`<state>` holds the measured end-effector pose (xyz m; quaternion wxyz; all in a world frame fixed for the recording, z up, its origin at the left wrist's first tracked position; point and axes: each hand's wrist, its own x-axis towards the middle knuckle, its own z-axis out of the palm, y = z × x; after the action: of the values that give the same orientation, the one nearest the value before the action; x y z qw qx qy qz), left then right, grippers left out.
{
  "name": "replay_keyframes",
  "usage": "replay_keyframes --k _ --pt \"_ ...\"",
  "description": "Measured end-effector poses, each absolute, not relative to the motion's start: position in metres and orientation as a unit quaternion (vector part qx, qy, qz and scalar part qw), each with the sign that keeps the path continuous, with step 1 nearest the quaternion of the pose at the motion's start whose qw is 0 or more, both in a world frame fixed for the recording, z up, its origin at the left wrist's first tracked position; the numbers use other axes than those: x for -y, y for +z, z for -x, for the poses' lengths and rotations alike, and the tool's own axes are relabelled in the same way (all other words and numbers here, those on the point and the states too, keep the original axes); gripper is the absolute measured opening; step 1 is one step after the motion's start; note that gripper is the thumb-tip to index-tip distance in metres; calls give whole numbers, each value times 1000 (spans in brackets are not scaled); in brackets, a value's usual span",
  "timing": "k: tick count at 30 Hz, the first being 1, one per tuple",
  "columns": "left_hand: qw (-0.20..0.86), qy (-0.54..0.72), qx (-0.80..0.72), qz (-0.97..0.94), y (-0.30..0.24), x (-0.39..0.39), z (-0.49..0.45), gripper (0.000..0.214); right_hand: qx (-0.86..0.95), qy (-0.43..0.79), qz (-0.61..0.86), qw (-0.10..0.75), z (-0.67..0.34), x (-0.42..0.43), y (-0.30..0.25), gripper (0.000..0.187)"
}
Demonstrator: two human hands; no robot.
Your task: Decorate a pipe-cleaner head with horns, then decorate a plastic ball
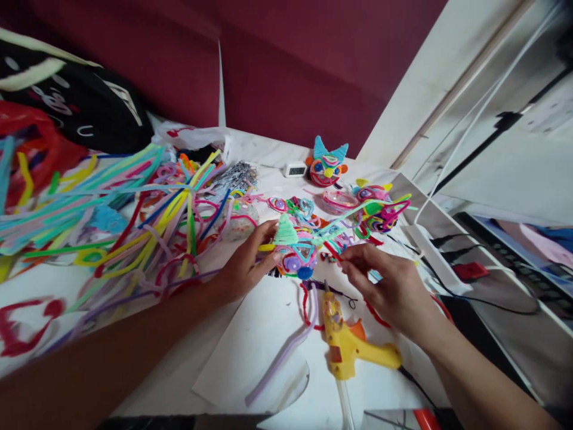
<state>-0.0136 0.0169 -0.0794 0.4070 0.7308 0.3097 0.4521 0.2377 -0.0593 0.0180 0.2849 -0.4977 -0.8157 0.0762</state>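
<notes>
Glue gun: the yellow tool [342,346] lies at lower centre, nozzle up the frame and handle toward the right forearm, presumably so the right hand can reach it easily.
Paper: a white sheet [237,364] lies under the working spot, perhaps to shield the worktop [168,385] from glue; a lilac stem [286,349] crosses it.
Left hand: this hand [246,257], at centre, is closed on the decorated figure [293,254], thumb on the near side, seemingly to steady it.
Right hand: this one [380,278], right of centre and apart from the left, has its fingertips pinched on what looks like a thin red strip [331,248], a grip suited to fine placing.
Figure: mid-frame, with a mint ear, a purple eye and a blue ball facing the camera, so that side is easy to see.
Stem pile: loose coloured stems [147,221] crowd the left, limiting room beside the left forearm.
Power strip: the white block [441,257] and its cables border the right side.
Second figure: a bright multicoloured one [380,209] sits beyond the right hand.
Far edge: a blue-eared figure [328,167] stands beside a small clock [295,170], upper centre.
</notes>
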Motion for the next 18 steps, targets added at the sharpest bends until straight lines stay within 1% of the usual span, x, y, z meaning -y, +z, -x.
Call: replay_keyframes --k 5,10,18 --pt "436 435 -309 -725 -73 -14 14 55 843 76 447 289 -215 56 10 20" --pt "434 437 -305 -726 -69 -13 13 55 850 89 439 278 -212 50 0 27" --pt "426 439 -319 -724 -74 -13 14 58 853 81 440 269 -208 47 -1 29"
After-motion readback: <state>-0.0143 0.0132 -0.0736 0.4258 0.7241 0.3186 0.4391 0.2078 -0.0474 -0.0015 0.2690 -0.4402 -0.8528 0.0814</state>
